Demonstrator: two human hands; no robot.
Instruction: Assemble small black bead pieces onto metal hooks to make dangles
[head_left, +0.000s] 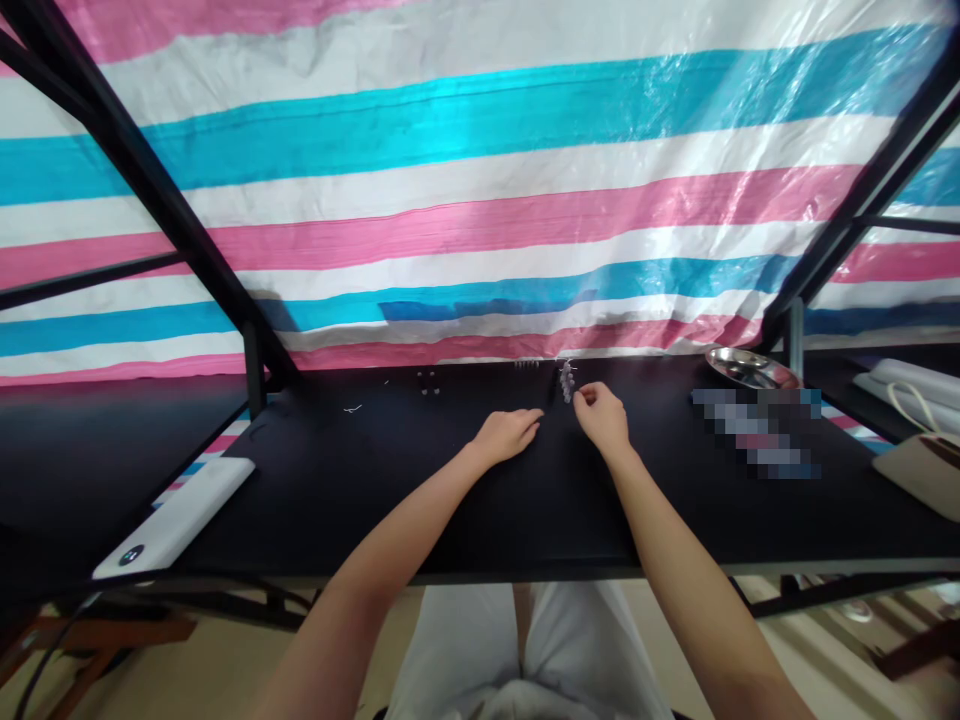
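Observation:
My left hand (510,435) rests palm down on the black table (540,520), its fingers stretched toward the middle with nothing visible in them. To its right, my right hand (601,412) has its fingers curled together beside a small cluster of clear, bead-like pieces (567,382) near the table's back edge. Whether the fingertips hold part of that cluster is too small to make out. A short row of tiny pieces (526,365) lies left of the cluster. Farther left are several small dark and shiny parts (428,383).
A shiny metal dish (750,368) stands at the back right, with a blurred item (761,432) in front. A white power bank (176,517) lies at the left edge, and a white scrap (353,408) behind it. Black frame bars rise on both sides before a striped sheet (480,225).

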